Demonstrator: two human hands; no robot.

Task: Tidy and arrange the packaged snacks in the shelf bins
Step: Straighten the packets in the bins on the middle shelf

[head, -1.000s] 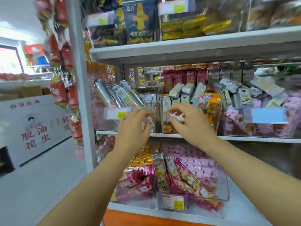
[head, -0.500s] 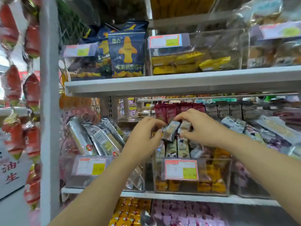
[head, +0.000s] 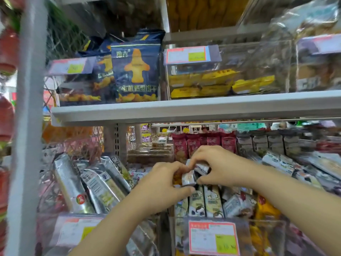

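Note:
Both hands meet over the middle clear bin (head: 267, 235) on the middle shelf. My left hand (head: 162, 183) grips a small silver snack pack (head: 188, 179) from the left. My right hand (head: 219, 165) pinches a second small silver pack (head: 202, 168) just above and right of it. The two packs touch between my fingers. Under them, upright pale snack packs (head: 212, 202) stand in a row in the bin, with orange packs (head: 263, 209) to the right. Red packs (head: 193, 145) stand at the back of the bin.
A bin of long silver packs (head: 88, 187) sits to the left, another bin of mixed packs (head: 295, 167) to the right. The upper shelf (head: 184, 109) holds dark blue biscuit bags (head: 135, 71) and yellow packs (head: 217, 82). A white upright post (head: 25, 126) stands at left.
The view has risen and closed in on the middle shelf. My hands went from reaching at the bin front to holding small silver packs, now drawn closer together above the bin.

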